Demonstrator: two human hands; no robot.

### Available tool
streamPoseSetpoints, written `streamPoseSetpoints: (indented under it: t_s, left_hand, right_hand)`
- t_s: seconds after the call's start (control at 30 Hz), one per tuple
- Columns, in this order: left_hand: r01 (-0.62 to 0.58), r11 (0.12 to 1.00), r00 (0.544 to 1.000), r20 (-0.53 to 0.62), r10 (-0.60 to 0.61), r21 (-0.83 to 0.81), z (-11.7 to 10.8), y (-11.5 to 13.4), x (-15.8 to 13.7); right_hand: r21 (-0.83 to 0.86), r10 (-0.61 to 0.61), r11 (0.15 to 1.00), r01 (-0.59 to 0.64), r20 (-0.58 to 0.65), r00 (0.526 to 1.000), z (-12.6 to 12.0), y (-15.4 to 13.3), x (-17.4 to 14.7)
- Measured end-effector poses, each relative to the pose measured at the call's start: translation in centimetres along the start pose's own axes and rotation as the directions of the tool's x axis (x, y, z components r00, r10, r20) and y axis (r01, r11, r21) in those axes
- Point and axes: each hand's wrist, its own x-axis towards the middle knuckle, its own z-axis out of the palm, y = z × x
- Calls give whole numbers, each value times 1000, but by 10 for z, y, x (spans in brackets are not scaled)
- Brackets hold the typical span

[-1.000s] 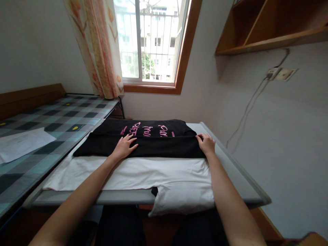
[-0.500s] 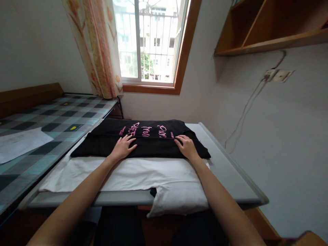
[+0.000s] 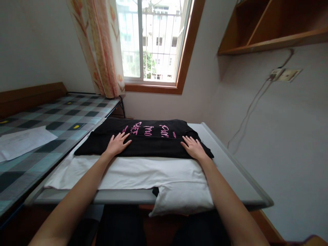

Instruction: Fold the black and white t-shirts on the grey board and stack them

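A black T-shirt (image 3: 153, 147) with pink lettering lies on the table, its near part folded over so that some of the letters are cut off. My left hand (image 3: 118, 144) rests flat on its left half, fingers spread. On the right half lies my right hand (image 3: 194, 147), also flat with fingers apart. Under and in front of the black shirt a white garment (image 3: 133, 172) is spread, and its sleeve-like part droops over the table's near edge. A small dark patch shows beside that part.
The grey-white table (image 3: 233, 181) has a raised rim. To the left stands a bed with a checked mattress (image 3: 56, 116) and a sheet of paper (image 3: 25, 141) on it. A wall socket (image 3: 278, 74) with a hanging cord (image 3: 247, 114) is at right, below a wooden shelf (image 3: 271, 42).
My hands have slid apart over the black T-shirt, the left one leftward and the right one rightward. The whole view has shifted slightly.
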Motion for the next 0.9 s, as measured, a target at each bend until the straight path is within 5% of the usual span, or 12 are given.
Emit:
streamPoseSetpoints:
  t_s: [0.13,0.27,0.4,0.5,0.6,0.73,0.9]
  left_hand:
    - [128,992,992,1,-128,13,-2,-27,4]
    - [161,987,985,-53,-161,1,-5,-26,1]
    - [-5,999,995,-102,0,-46,-7,-1,-6]
    - [-142,987,987,-86,135,-73,-6,16,-9]
    - [-125,990,987,-111,117,-68,-4,20,-10]
    - [77,997,983,-166,-79,-22,-8,-1,-5]
    - [168,973,985,-68,-159,157,-31,-68,6]
  right_hand:
    - [-12,66,998,-66,-23,998,1,5,1]
    - [-19,45,999,-47,-100,994,-1,1,-2]
    - [32,-46,998,56,-240,970,-4,-8,-3]
    - [83,-115,987,138,-234,966,-1,-13,-2]
    - [97,-134,983,155,-193,972,4,-14,-1]
    - [99,-146,980,170,-210,967,9,-10,0]
    - [119,-152,976,184,-234,960,9,-9,2]
